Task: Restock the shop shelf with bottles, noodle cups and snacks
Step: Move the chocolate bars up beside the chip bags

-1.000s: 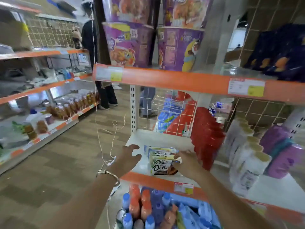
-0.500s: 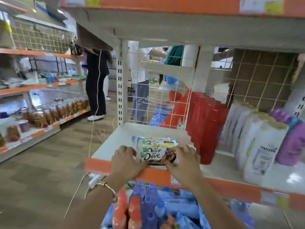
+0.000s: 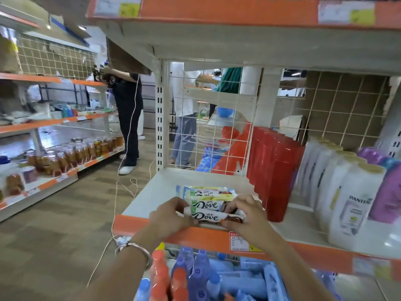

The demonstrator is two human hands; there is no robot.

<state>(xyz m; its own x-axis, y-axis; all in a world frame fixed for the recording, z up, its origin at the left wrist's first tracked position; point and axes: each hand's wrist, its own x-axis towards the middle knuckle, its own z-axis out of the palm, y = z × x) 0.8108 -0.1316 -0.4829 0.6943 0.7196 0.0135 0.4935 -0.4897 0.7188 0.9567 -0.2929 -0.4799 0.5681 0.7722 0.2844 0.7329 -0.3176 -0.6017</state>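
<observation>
At the front lip of the white metal shelf with the orange price strip, the left hand and the right hand hold a white-and-brown wrapped Dove chocolate bar between them. The fingers of each are curled and pinch one end of it. The bar faces forward at the head of a short row of matching Dove bars that runs back into the shelf, touching the one behind. The snack part therefore looks under way, with this bar nearly placed and only needing to be let go. Right of the row, tall red plastic cylinders and white shampoo bottles with gold caps already fill their stretch. Below the shelf lie drink bottles with orange and blue caps, probably yet to be shelved, though whether they sit in a basket cannot be told. No noodle cups show, so that part cannot be judged.
</observation>
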